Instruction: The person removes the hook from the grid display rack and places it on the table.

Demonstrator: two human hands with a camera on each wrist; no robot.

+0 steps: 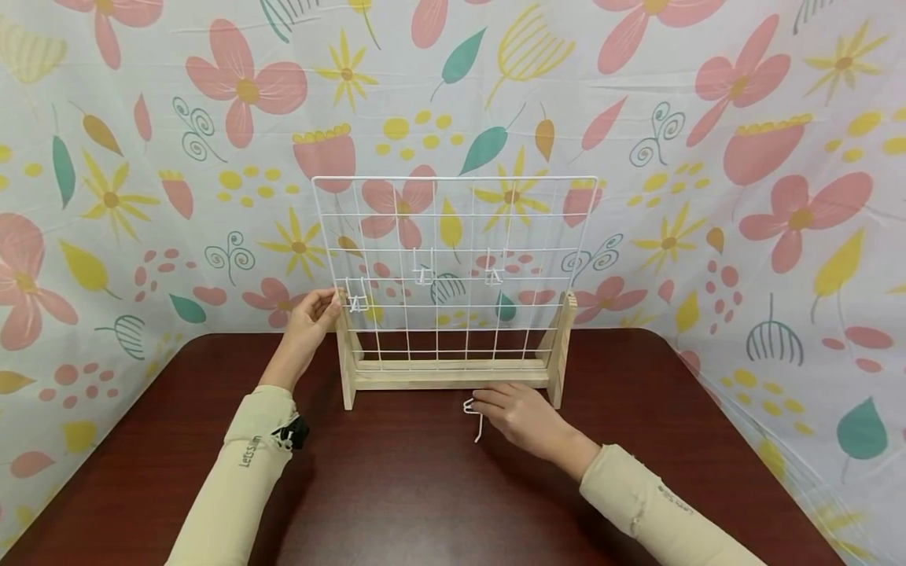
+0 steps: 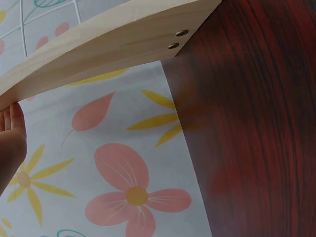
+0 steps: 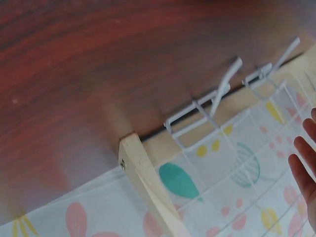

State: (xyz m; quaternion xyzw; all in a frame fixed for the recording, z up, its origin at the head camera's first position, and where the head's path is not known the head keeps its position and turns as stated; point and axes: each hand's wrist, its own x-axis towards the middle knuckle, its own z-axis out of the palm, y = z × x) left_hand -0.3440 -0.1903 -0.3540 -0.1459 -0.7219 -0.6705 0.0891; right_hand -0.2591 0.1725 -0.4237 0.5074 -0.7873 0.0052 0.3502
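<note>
A white wire grid rack (image 1: 453,215) stands upright in a pale wooden stand (image 1: 453,377). My left hand (image 1: 306,334) grips the top of the stand's left upright; in the left wrist view its fingers (image 2: 15,121) touch the wood's edge. Low in front of the base, my right hand (image 1: 527,420) pinches a white wire hook (image 1: 480,428), whose arm points down. Three similar hooks hang on the grid: a left hook (image 1: 357,302), a middle hook (image 1: 423,273) and a right hook (image 1: 494,275). The right wrist view shows fingers (image 3: 301,153) at its edge.
A dark red-brown table (image 1: 396,487) lies under the stand. Close behind it hangs a floral cloth (image 1: 241,173), which also runs along both sides. A black strap device (image 1: 292,432) sits on the left wrist.
</note>
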